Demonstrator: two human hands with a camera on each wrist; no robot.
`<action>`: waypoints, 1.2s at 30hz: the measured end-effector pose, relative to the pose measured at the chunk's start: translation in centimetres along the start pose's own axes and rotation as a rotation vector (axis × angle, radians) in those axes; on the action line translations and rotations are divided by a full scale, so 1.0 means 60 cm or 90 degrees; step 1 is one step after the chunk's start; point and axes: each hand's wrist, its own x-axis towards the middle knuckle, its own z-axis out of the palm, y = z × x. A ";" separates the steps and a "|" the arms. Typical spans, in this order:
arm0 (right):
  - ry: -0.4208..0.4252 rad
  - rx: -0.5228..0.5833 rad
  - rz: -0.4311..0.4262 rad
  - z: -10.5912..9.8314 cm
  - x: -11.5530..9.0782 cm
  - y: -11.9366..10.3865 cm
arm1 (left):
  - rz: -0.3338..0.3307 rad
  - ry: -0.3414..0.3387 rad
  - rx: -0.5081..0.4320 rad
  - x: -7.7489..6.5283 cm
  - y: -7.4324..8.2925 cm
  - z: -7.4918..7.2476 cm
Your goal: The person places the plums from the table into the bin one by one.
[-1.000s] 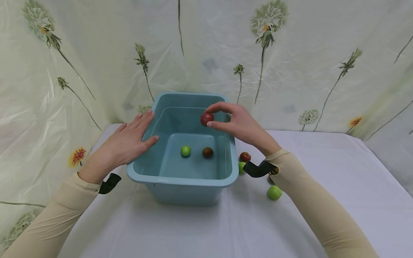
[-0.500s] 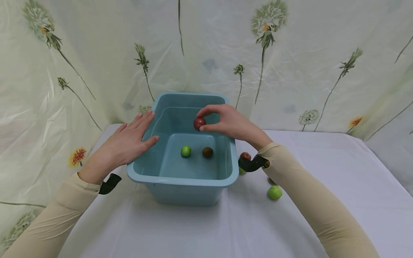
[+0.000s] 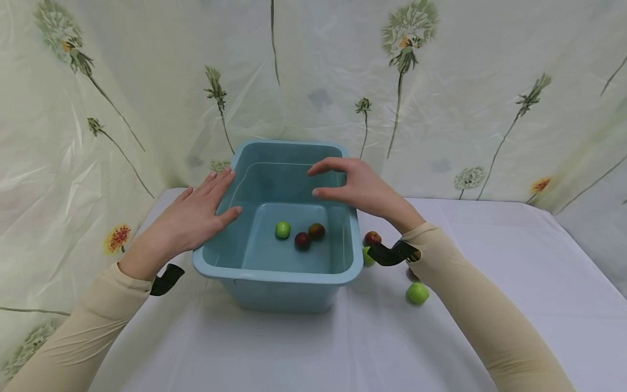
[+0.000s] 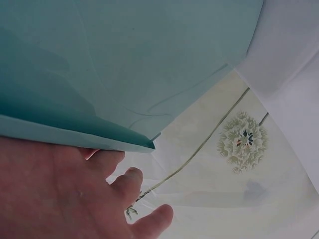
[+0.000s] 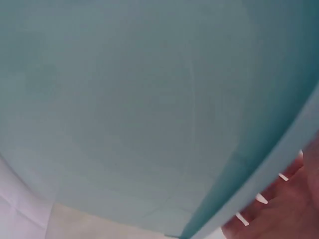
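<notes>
A blue-grey plastic basin (image 3: 276, 276) stands on the white-covered table. On its floor lie a small green fruit (image 3: 282, 230), a dark red fruit (image 3: 302, 240) and a brownish-red fruit (image 3: 316, 231), the last two close together. My left hand (image 3: 198, 215) rests with straight fingers on the basin's left rim; the left wrist view shows its palm (image 4: 65, 189) against the rim from below. Over the right rim my right hand (image 3: 360, 185) hovers, thumb and index finger spread apart with nothing between them. In the right wrist view the basin's outer wall (image 5: 124, 109) fills most of the picture.
Right of the basin lie a red fruit (image 3: 372, 238), a green fruit (image 3: 368, 256) and another green fruit (image 3: 417, 293); a dark fruit (image 3: 412, 275) is partly hidden by the right sleeve (image 3: 455, 272). A dandelion-print sheet (image 3: 313, 71) hangs behind the table.
The dark red fruit, pinched in my right hand before, has dropped to the basin floor beside the brownish one. My right hand moved left, then drew back right with fingers parted. The left hand stayed still.
</notes>
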 end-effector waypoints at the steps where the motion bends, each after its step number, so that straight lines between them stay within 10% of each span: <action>1: 0.004 0.003 0.002 -0.002 -0.004 0.001 | 0.001 0.000 0.001 0.000 0.000 0.000; 36: 0.093 0.038 0.089 -0.039 -0.114 0.061 | 0.003 0.000 0.013 -0.003 0.002 -0.002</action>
